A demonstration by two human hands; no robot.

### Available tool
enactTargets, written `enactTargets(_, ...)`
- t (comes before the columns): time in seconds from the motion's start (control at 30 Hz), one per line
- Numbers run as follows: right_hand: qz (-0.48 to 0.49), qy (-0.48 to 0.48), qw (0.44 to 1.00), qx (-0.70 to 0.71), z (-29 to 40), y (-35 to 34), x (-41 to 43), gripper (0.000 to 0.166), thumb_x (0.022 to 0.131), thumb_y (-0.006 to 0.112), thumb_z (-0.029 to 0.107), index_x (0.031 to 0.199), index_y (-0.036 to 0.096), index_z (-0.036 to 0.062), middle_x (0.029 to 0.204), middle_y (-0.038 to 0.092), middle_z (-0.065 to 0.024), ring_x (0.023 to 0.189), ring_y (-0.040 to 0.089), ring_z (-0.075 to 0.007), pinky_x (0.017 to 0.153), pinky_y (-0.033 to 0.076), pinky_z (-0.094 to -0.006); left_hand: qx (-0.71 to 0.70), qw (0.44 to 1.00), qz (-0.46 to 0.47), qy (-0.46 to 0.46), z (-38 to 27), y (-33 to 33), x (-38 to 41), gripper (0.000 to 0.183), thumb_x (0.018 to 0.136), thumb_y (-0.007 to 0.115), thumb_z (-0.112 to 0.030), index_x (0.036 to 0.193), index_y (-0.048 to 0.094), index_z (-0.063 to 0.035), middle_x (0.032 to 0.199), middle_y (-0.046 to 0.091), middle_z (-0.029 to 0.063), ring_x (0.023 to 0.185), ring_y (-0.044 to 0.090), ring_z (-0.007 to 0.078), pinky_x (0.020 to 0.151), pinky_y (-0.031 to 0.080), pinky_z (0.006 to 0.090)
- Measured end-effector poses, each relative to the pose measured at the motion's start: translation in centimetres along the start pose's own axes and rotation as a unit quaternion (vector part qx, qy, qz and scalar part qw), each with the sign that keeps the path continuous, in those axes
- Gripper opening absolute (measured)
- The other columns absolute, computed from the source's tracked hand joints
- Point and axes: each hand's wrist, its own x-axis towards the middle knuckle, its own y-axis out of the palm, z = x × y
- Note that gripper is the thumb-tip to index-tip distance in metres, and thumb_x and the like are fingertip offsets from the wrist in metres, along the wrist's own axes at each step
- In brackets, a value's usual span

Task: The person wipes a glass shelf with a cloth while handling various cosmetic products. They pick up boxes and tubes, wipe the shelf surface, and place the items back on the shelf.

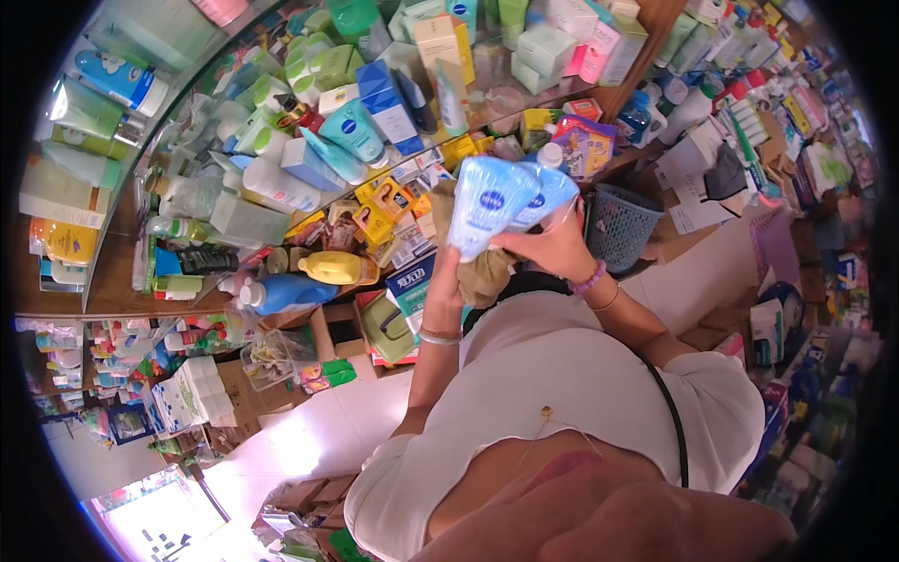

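My left hand (451, 270) holds the lower end of a blue Nivea tube (491, 200) in clear plastic wrap, along with a crumpled olive-brown cloth (486, 275). The cloth shows below and behind the tube. Partly behind this tube is a second blue Nivea tube (551, 193), also wrapped, with my right hand (555, 246) closed around its side. My right thumb reaches across to the lower edge of the first tube. The two tubes overlap and fan out, wide ends up. Some of my left fingers are hidden behind the tube and cloth.
Ahead, glass shelves hold many cosmetic bottles, tubes and boxes, with a yellow bottle (337, 268) and blue bottle (288, 293) on the lower wooden shelf. A grey plastic basket (621, 228) stands beyond my right hand. An open cardboard box (337, 330) lies below the shelf at left.
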Motion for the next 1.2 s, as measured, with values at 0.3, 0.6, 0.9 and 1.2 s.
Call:
enactTargets(0.3, -0.140, -0.025, 0.990, -0.006, 2.1, -6.2, 0.7, 0.059, 0.068, 0.079, 0.010, 0.118, 0.049, -0.0008, 0.102, 0.062, -0.0076, 0.092, 0.059, -0.0119, 0.080, 0.049, -0.0299, 0.094, 0.989, -0.077, 0.087, -0.1, 9.0, 1.2, 0.048, 0.086, 0.058, -0.006, 0.130, 0.039, -0.0014, 0.120, 0.053, 0.0116, 0.107, 0.055, 0.0233, 0.088, 0.048, 0.0361)
enactTargets(0.6, -0.072, -0.006, 0.995, -0.075, 3.3, -5.6, 2.2, 0.053, 0.070, 0.078, 0.016, 0.114, 0.053, 0.0015, 0.098, 0.064, -0.0114, 0.089, 0.061, -0.0143, 0.078, 0.048, -0.0307, 0.557, 0.714, -0.066, 0.419, 2.0, 10.4, 2.8, 0.065, 0.071, 0.071, -0.024, 0.123, 0.044, 0.0022, 0.115, 0.051, 0.0210, 0.110, 0.045, 0.0371, 0.098, 0.031, 0.0435)
enactTargets(0.9, -0.074, 0.099, 0.967, 0.225, 1.7, -7.8, 4.0, 0.043, 0.081, 0.066, 0.009, 0.120, 0.046, 0.0045, 0.107, 0.059, -0.0049, 0.095, 0.057, -0.0140, 0.081, 0.048, -0.0294, 0.466, 0.858, -0.030, 0.215, 1.2, 5.7, 2.7, 0.061, 0.075, 0.067, -0.008, 0.128, 0.039, 0.0005, 0.125, 0.048, 0.0129, 0.117, 0.047, 0.0244, 0.098, 0.038, 0.0352)
enactTargets(1.2, 0.104, 0.118, 0.981, 0.111, 0.6, -4.7, 2.6, 0.041, 0.083, 0.066, 0.013, 0.119, 0.050, 0.0019, 0.106, 0.058, -0.0026, 0.096, 0.053, -0.0105, 0.084, 0.043, -0.0269, 0.091, 0.993, -0.060, 0.048, 0.8, 8.0, 2.7, 0.054, 0.094, 0.040, -0.043, 0.134, 0.035, -0.0072, 0.125, 0.051, 0.0095, 0.112, 0.052, 0.0215, 0.094, 0.044, 0.0373)
